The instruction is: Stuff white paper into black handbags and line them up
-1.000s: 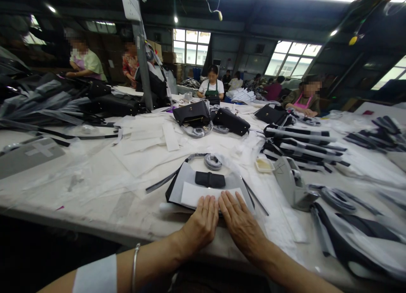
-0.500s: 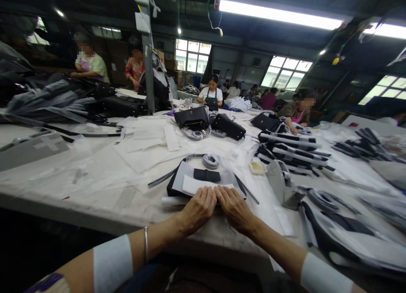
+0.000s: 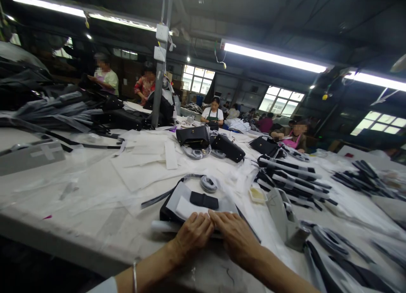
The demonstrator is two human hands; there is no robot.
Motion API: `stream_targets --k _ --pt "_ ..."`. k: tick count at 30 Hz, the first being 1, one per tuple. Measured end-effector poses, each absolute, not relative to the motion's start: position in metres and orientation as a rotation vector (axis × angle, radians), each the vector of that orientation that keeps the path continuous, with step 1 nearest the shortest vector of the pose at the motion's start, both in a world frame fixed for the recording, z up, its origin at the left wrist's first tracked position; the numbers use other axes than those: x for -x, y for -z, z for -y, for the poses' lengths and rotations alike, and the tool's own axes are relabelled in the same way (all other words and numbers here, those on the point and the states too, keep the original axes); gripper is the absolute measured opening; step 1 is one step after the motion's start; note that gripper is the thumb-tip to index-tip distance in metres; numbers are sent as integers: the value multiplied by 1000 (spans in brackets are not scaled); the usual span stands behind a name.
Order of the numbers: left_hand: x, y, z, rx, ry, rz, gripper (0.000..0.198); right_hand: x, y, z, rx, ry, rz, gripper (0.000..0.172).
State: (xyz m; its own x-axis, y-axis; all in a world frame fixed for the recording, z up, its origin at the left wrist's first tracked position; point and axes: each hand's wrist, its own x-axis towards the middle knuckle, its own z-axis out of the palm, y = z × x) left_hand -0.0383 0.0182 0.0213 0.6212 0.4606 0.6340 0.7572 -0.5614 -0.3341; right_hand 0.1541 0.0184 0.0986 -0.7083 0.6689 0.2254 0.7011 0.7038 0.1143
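Note:
My left hand and my right hand lie side by side, palms down, on the near edge of a flat black bag piece covered with grey paper. Their fingers are stretched out and rest on a white paper sheet. A small black wallet-like piece lies on the grey paper just beyond my fingertips. A coiled grey strap sits behind it. A white roll lies against the bag piece's near left edge.
Two black handbags stand mid-table. Wrapped black straps pile up at the right, near a grey tape dispenser and a small tray. White paper sheets cover the table. Several people work at the far side.
The camera has tilted upward, so my hands now sit lower in the picture. My hands have slid slightly toward me along the paper and stay flat together.

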Motion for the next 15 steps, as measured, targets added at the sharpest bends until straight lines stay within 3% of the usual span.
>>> stream_targets --k 5,7,11,15 --pt "56 -36 -16 2333 726 891 31 -187 -149 -79 1444 -302 2337 40" --pt "61 -41 -17 2328 790 854 31 -196 -154 -113 1539 -443 2192 41" --pt "69 -40 -21 2255 953 775 37 -198 -125 -159 1645 -547 2057 49" --pt "81 -35 -29 2210 1081 749 41 -191 -81 -172 1725 -738 1882 21"
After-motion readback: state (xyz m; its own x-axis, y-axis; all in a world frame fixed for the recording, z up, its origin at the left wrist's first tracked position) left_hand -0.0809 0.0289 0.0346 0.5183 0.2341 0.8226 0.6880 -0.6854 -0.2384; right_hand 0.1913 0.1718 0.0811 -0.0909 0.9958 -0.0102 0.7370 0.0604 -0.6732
